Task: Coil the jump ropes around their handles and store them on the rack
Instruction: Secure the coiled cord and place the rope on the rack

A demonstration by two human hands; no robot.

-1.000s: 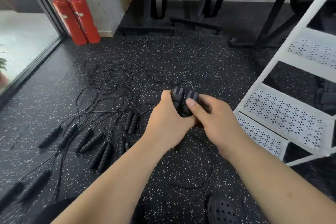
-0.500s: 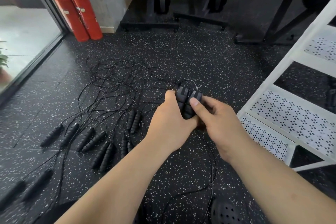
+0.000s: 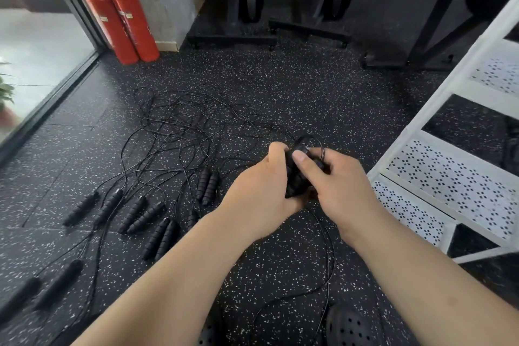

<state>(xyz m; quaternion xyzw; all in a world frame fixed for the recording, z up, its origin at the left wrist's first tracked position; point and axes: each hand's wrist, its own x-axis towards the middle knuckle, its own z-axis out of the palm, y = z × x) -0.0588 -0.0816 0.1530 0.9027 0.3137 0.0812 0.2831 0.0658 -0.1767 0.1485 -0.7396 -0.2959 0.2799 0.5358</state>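
Black handles held (image 3: 298, 177): two — gripped by left hand (image 3: 261, 199) and right hand (image 3: 337, 185).
Loose handles (image 3: 157, 234): eleven on floor (image 3: 280, 87).
Red extinguishers (image 3: 132, 17): two.

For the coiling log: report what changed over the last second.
The thumb of the right hand slid up over the tops of the paired black ribbed jump-rope handles, which showed before, and a loop of thin black cord now arcs over them. The left hand still grips the handles. The other black jump ropes on the speckled floor and the white perforated metal rack stayed put.
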